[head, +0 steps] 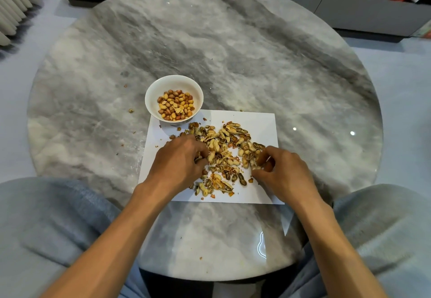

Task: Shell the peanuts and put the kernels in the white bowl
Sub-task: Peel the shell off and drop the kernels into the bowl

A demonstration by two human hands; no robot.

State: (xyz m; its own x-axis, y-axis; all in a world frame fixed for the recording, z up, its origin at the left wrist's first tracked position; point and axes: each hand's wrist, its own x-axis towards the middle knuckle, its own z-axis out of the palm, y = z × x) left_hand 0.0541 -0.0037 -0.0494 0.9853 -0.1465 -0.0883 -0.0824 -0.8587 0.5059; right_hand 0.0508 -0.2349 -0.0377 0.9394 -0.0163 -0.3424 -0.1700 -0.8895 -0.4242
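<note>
Nearest are the person's knees in grey cloth, either side of the round marble desk (233, 41), with both forearms reaching in over its near edge.

The left hand (179, 160) lies knuckles-up on the near left part of the shell heap, fingers (200, 155) curled down into it. Whether they grasp a peanut or only rake through the husks cannot be told, since the fingertips are hidden under the hand. The right hand (279, 172) sits at the heap's right edge with thumb and fingers bent toward each other, apparently pinching a pale piece of shell; what exactly it holds is too small to settle. Both hands look to be sorting for pods still unopened, which would explain why they work at opposite sides of the pile.

The shells (224, 153) are spread over a white paper sheet (261, 125), likely laid down to catch husks and red skin flakes and spare the desk. Most pieces seem split and empty; a few whole-looking pods lie near the far right of the heap.

Beyond, the white bowl (173, 83) stands on the sheet's far left corner, just beside the heap, close enough for a short drop. The kernels (175, 104) cover its bottom. A few crumbs lie on the desk left of the bowl.
</note>
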